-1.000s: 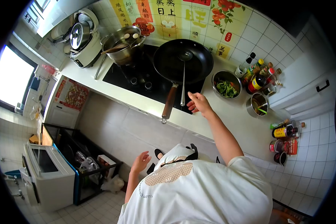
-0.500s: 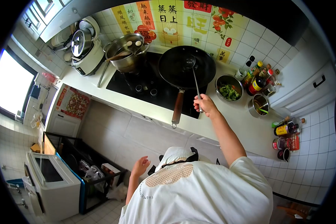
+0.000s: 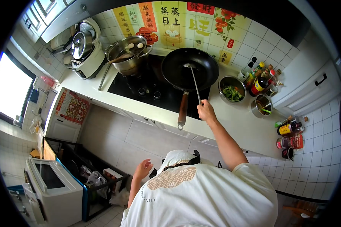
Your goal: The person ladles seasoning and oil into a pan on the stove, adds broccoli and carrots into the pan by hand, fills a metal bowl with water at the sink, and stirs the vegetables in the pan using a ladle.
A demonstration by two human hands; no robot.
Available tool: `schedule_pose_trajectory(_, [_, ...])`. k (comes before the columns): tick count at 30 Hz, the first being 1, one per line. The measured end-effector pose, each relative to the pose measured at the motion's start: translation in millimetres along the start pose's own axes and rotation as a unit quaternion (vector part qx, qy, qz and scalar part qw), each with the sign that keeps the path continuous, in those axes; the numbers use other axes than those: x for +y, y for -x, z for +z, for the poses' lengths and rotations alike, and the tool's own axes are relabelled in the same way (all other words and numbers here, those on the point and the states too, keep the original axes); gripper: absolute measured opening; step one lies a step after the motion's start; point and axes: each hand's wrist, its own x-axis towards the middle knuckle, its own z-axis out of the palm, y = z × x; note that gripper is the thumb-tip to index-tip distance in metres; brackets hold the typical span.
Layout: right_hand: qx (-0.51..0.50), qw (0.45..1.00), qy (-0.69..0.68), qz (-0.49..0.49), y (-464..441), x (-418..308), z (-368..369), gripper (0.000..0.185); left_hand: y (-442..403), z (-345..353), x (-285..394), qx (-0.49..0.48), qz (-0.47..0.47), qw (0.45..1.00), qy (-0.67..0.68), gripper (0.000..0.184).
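Observation:
My right hand point(image 3: 206, 111) is closed round the handle end of a long metal ladle point(image 3: 196, 86). The ladle's head lies inside a black wok point(image 3: 171, 72) and looks turned over, with light glinting on it. The wok stands on the right part of a black glass cooktop point(image 3: 151, 101), its wooden handle toward me. Down beside my body hangs my left hand point(image 3: 142, 169), holding nothing, its fingers loosely apart. To the right of the wok sits a metal bowl point(image 3: 220, 89) of chopped green vegetables.
A steel pot point(image 3: 129, 68) with a wooden spoon and eggs in it stands left of the wok. Behind it is a rice cooker point(image 3: 88, 66). Sauce bottles point(image 3: 259, 84) and a metal container point(image 3: 257, 109) line the right counter. A black rack point(image 3: 113, 185) stands at lower left.
My right hand has lowered slightly and turned, and the ladle's head has flipped from bowl-up to rounded side up in the wok. My left hand stays about the same.

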Motion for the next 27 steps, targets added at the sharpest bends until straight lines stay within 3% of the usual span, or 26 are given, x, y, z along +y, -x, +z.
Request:
schedule_pose_trajectory(2, [-0.07, 0.994, -0.059, 0.052, 33.5, -43.4, -8.7, 0.035, 3.9, -2.9, 7.5, -0.002, 0.008, 1.0, -0.01, 0.043])
schedule_pose_trajectory(7, [-0.092, 0.99, -0.101, 0.032, 43.8, -51.2, 5.2, 0.041, 17.6, -15.8, 31.6, 0.0, 0.037, 0.999, 0.028, 0.041])
schedule_pose_trajectory(9, [-0.099, 0.989, -0.106, 0.026, 43.9, -50.7, 9.9, 0.043, 26.0, -24.8, 51.5, 0.006, 0.098, 0.978, 0.186, 0.037])
schedule_pose_trajectory(10, [-0.091, 0.991, -0.092, 0.018, 40.3, -45.3, 12.6, 0.043, 32.3, -32.0, 68.1, 0.009, 0.096, 0.978, 0.187, 0.037])
schedule_pose_trajectory(14, [-0.083, 0.995, -0.043, 0.017, 47.2, -49.2, 12.1, 0.05, 68.7, -72.1, 156.3, 0.013, 0.242, 0.96, 0.144, 0.037])
schedule_pose_trajectory(15, [-0.093, 0.994, -0.056, 0.02, 40.6, -37.5, 14.0, 0.057, 79.7, -82.2, 179.4, 0.004, 0.299, 0.949, 0.106, 0.038])
schedule_pose_trajectory(17, [-0.085, 0.992, -0.091, 0.017, 48.7, -36.4, 9.3, 0.054, 102.0, -104.0, 230.3, -0.027, 0.384, 0.923, 0.023, 0.04])
schedule_pose_trajectory(22, [0.0, 0.991, -0.137, -0.005, 68.0, -18.2, 5.3, 0.046, 145.3, -117.2, 323.4, -0.136, 0.561, 0.815, 0.055, 0.032])
schedule_pose_trajectory(24, [0.031, 0.985, -0.162, -0.058, 77.4, -12.5, 2.9, 0.039, 156.4, -117.3, 346.0, -0.235, 0.559, 0.79, 0.092, 0.032])
schedule_pose_trajectory(27, [0.036, 0.979, -0.173, -0.106, 95.8, -20.1, 1.5, 0.028, 165.3, -97.9, 357.2, -0.209, 0.587, 0.759, 0.189, 0.029])
